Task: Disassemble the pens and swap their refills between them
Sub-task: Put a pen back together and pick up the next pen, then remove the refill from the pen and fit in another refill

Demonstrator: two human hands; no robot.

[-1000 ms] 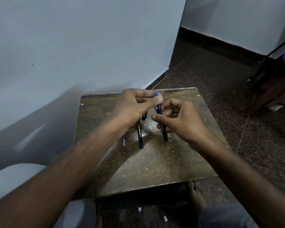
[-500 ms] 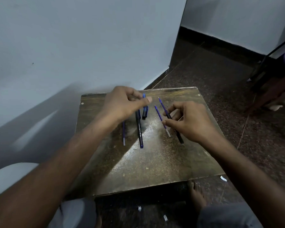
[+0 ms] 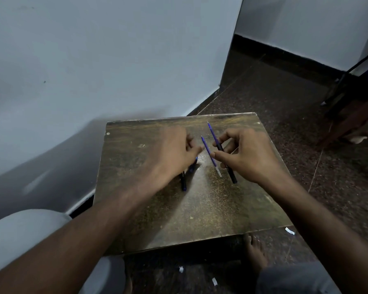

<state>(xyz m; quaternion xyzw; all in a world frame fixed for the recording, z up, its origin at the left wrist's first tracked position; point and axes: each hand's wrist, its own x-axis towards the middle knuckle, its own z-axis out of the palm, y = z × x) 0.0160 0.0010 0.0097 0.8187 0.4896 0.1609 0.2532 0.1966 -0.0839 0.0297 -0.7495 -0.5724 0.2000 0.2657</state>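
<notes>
Head view. I look down on a small worn desk set against a pale wall.

Right hand, at about 2 o'clock of the desk's middle: thumb and fingers pinched shut on a black pen barrel. The barrel slants, lower end toward 5 o'clock. A blue refill sticks out of its upper end toward 11 o'clock, tip clear of the desk's far edge.

Just left of that, a second blue refill lies at nearly the same slant between the two hands, pale end toward me. I cannot tell whether it rests flat on the desk.

Left hand, at 11 o'clock of the middle, motion-blurred, fingers curled down. I cannot tell whether it has hold of anything. Its fingertips are just beside the loose refill's upper half.

Under that hand another dark pen barrel lies on the desk, its near end poking out toward 6 o'clock. A blue piece shows beside it, too blurred to name.

A bare foot shows on the dark floor beyond the near edge.
</notes>
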